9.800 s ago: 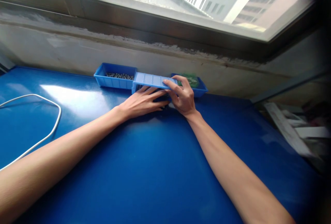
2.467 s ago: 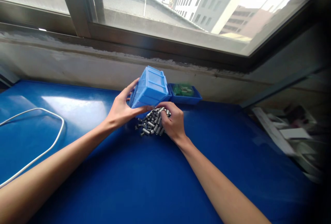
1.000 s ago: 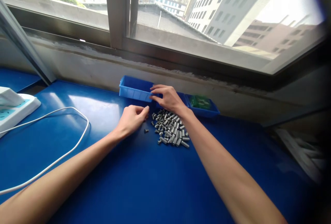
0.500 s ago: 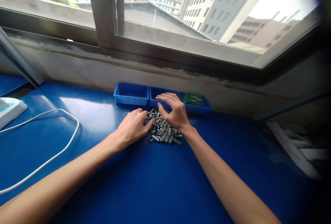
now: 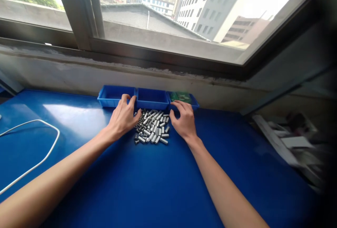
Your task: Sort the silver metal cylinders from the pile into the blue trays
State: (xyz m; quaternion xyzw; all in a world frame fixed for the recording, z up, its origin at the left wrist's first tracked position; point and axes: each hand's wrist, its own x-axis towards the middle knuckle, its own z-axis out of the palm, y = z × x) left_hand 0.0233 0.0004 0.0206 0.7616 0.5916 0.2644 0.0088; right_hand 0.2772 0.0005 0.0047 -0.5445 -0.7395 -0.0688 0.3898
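Note:
A pile of small silvery metal pieces, short rods or standoffs with darker screw-like bits on its left side, lies on the blue table. My left hand is at the pile's left edge, fingers apart and curved, with nothing visible in it. To the right of the pile is my right hand, its thumb and fingers spread, likewise holding nothing I can see. Behind the pile stand a left blue bin and a middle blue bin. A right blue bin contains a green bag.
The blue table runs back to a wall below a window. A white cable loops across the left side. Blurred pale items are beyond the table's right edge.
My right hand has moved off the top of the pile to its right side, uncovering more pieces. My left hand has opened a little, fingers reaching up. The view has shifted right.

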